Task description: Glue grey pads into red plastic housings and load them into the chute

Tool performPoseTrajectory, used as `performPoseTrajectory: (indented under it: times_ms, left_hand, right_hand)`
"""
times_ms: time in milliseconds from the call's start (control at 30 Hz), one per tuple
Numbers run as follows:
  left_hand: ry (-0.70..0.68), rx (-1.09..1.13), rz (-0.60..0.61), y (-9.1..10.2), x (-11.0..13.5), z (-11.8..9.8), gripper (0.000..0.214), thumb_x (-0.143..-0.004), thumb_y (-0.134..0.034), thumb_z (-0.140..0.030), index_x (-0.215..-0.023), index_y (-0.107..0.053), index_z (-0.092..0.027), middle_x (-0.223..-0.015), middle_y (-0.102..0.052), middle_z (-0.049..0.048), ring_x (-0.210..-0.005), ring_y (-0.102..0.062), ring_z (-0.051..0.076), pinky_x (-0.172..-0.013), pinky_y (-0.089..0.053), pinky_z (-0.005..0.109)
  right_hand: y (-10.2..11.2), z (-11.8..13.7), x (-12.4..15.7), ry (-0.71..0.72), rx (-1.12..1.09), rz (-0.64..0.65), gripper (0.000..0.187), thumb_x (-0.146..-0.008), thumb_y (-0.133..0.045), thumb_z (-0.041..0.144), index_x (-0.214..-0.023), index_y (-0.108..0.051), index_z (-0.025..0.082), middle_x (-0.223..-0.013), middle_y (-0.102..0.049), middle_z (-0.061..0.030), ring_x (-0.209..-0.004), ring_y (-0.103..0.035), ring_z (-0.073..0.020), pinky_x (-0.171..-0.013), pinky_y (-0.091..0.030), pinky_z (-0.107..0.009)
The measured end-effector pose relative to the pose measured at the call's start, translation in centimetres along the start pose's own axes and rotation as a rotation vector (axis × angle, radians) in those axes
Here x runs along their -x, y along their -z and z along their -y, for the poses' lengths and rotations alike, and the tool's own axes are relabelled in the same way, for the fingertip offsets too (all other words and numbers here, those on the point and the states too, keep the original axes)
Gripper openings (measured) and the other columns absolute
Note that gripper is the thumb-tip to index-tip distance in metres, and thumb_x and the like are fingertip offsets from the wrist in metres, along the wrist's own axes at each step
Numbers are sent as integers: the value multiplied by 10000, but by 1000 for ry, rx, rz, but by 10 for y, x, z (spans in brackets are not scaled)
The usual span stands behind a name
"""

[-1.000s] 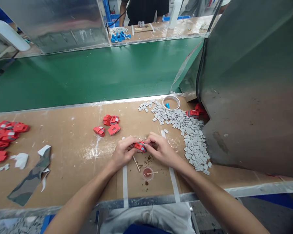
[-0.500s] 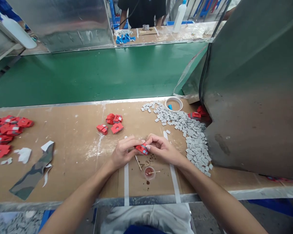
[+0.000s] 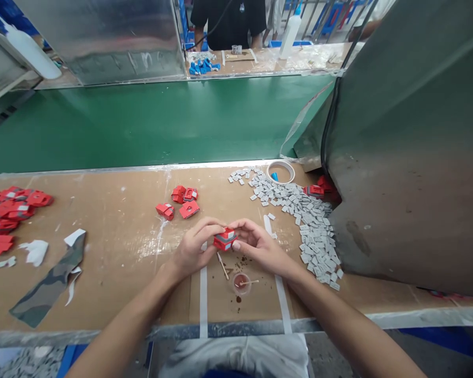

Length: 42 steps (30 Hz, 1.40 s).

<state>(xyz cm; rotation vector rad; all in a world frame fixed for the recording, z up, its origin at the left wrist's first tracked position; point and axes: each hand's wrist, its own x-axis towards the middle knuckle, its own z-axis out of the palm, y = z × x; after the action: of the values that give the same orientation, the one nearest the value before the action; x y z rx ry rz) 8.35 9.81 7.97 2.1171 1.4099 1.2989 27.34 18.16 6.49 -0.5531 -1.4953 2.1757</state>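
Both my hands meet over the brown bench near its front edge. My left hand and my right hand pinch one small red plastic part between their fingertips, with a grey piece on its top face. Just below the part lie a thin wooden stick and a small clear cap of reddish-brown liquid with a second stick resting in it. Dark drips spot the bench around the cap.
Several loose red parts lie ahead of my hands, a bigger red heap at far left. Grey chips spread right, by a tape roll and metal chute. Camouflage scrap front left. Green belt behind; another person stands beyond.
The red part has been turned in my fingers, so it now stands up with its grey top showing. Both hands stay in the same spot.
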Motion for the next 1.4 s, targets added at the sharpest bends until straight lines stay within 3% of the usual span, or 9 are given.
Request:
performPoseTrajectory:
  times_ms: [100,200,367,467,700,1100,1267,1400]
  left_hand:
    - [27,50,-52,-6,2,4,283,-850,-584,-36,-1073,-569,-210,-1075,-677,107,-983,-675,183,-803,-553,285]
    - [29,67,-74,-13,4,7,278,-860,-563,-29,-1069,-559,-213,-1077,-679,102,-995,-675,182,-814,-553,288]
    - [38,14,-13,-15,1,5,287,-882,-588,-48,-1116,-612,-213,-1152,-652,113,-1095,-645,196,-913,-536,327]
    - [131,26,11,-13,-2,1,279,-868,-670,-136,-1136,-647,-209,-1230,-620,132,-1171,-608,231,-981,-514,374]
    - [338,178,-62,-12,-5,-4,91,-888,-618,-159,-903,-708,-171,-1068,-676,107,-1022,-660,201,-924,-519,346]
    - [456,350,-66,-13,-5,-2,58,-845,-673,-173,-815,-722,-174,-862,-701,65,-990,-698,220,-889,-520,332]
    - [448,318,-66,-14,-4,0,66,-871,-669,-214,-860,-725,-181,-920,-704,74,-1010,-679,217,-924,-511,346]
    - [475,367,-102,-15,0,2,324,-879,-674,-258,-1196,-639,-202,-1200,-682,109,-1126,-649,228,-988,-507,365]
  right_hand:
    - [1,-3,-1,-38,-27,-7,442,-842,-743,425,-1201,-570,234,-1190,-629,-83,-1062,-645,-179,-938,-537,-343]
    - [1,-3,-2,27,-6,-15,375,-857,-728,391,-1182,-627,232,-1184,-600,-70,-1074,-644,-179,-960,-542,-348]
    - [-1,-6,-4,100,6,-92,317,-852,-732,368,-1112,-621,226,-1146,-613,-63,-1058,-650,-179,-938,-562,-345]
    - [-4,-10,-4,91,50,-160,314,-861,-722,374,-1088,-581,209,-1057,-655,-59,-977,-670,-170,-914,-566,-346]
    - [-9,-15,-1,191,363,-261,293,-892,-688,376,-1124,-627,208,-1066,-603,-74,-967,-658,-187,-885,-585,-356]
    - [-6,-7,6,364,782,-246,220,-936,-620,252,-1140,-639,174,-939,-577,-66,-820,-621,-186,-763,-566,-348]
    - [-7,-9,0,280,550,-248,225,-915,-653,331,-1092,-651,192,-981,-593,-73,-873,-650,-191,-797,-587,-352]
    - [-8,-12,-6,176,178,-264,297,-863,-718,394,-1078,-624,211,-1024,-664,-64,-955,-678,-191,-932,-565,-374]
